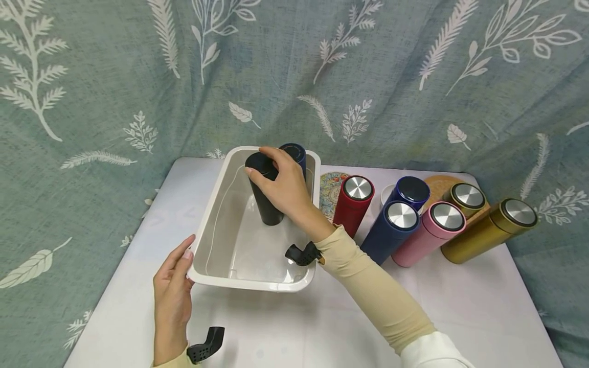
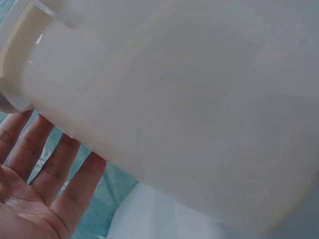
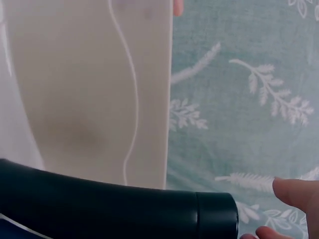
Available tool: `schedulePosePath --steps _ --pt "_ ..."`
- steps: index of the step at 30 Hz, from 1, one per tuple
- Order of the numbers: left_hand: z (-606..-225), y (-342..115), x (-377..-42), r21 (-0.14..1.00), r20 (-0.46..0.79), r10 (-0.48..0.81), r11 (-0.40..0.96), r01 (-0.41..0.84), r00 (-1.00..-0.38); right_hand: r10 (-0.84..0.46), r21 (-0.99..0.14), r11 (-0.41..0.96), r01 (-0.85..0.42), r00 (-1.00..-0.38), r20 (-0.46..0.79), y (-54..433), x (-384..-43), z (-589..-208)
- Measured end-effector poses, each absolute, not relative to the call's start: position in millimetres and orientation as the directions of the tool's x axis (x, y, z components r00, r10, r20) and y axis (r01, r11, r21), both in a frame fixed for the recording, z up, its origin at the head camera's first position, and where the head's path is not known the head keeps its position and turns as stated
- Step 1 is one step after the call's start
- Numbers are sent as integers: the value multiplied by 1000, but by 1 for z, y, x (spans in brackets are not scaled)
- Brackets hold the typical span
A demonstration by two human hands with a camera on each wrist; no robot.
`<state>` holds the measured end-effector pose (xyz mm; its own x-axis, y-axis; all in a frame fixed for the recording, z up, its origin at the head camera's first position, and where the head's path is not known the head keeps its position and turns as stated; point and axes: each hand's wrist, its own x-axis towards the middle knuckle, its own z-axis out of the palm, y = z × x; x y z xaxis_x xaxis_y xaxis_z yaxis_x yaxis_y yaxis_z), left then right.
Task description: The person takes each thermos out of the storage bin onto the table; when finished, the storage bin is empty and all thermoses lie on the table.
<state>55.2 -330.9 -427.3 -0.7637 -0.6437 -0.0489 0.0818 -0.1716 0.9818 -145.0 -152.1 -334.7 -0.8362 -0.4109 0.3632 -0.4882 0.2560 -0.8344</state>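
Observation:
A white plastic bin (image 1: 209, 282) stands on the table, holding a black insulated bottle (image 1: 267, 204) and a dark navy bottle (image 1: 301, 158) upright. My right hand (image 1: 287, 186) is over the black bottle's top, thumb and fingers spread around it. In the right wrist view a gap shows between the thumb (image 3: 294, 193) and the bottle's cap (image 3: 218, 214). My left hand (image 1: 172, 291) is at the bin's near left corner. Its fingers (image 2: 52, 169) lie nearly straight against the outer wall, with the thumb at the rim.
Right of the bin stand a red bottle (image 1: 352, 204), two blue bottles (image 1: 391, 230), a pink bottle (image 1: 428, 235) and two gold bottles (image 1: 488, 232). Behind them lie a patterned round mat (image 1: 329, 191) and a wooden board (image 1: 437, 183). A leaf-print curtain (image 1: 276, 76) hangs behind the table.

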Motion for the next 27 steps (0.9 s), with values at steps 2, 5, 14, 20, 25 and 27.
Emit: schedulePosePath --steps 2,5,14,20,25,27 --pt "-428 -331 55 982 -48 -644 -171 83 -763 -412 -823 277 -497 -835 365 -153 -146 -335" --pt "-428 -331 55 983 -47 -646 -163 78 -762 -408 -811 307 -498 -839 361 -154 -147 -335" --pt "-428 -331 55 984 -44 -641 -161 78 -766 -438 -805 331 -493 -835 332 -156 -151 -338" --pt "-428 -331 55 984 -48 -644 -164 76 -763 -446 -775 350 -526 -821 355 -157 -151 -340" --pt "-429 -332 55 982 -41 -643 -166 87 -764 -471 -744 393 -541 -813 342 -159 -150 -340" --pt "-429 -332 55 982 -35 -642 -165 93 -766 -477 -731 408 -547 -811 339 -159 -150 -340"
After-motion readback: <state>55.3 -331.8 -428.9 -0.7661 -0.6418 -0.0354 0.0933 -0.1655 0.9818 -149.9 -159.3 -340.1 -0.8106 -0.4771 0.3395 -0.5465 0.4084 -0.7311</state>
